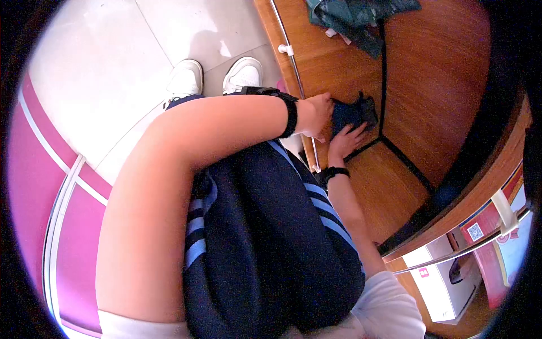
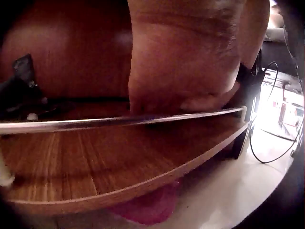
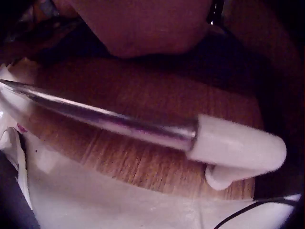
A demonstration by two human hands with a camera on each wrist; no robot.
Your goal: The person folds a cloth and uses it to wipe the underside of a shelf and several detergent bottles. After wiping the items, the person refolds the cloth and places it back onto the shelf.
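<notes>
A dark, folded cloth-like bundle [image 1: 351, 114] lies on a brown wooden shelf [image 1: 344, 68]. My left hand [image 1: 316, 116] reaches over the shelf's metal rail, its fingers right at the bundle's near side; I cannot tell whether they grip it. Fingers spread, my right hand [image 1: 346, 142] rests on the bundle's lower edge. In the left wrist view, the left hand [image 2: 186, 57] stands just behind the rail [image 2: 114, 122] and its fingertips are hidden. Part of the right hand [image 3: 143, 26] shows at the top of the right wrist view, above the shelf board.
Dark green fabric [image 1: 361, 20] lies farther along the shelf. White brackets [image 3: 238, 148] hold the rail along the curved front edge. Below right stands a white box [image 1: 446, 277] behind another rail. Pink panels [image 1: 73, 226] border the pale floor at left.
</notes>
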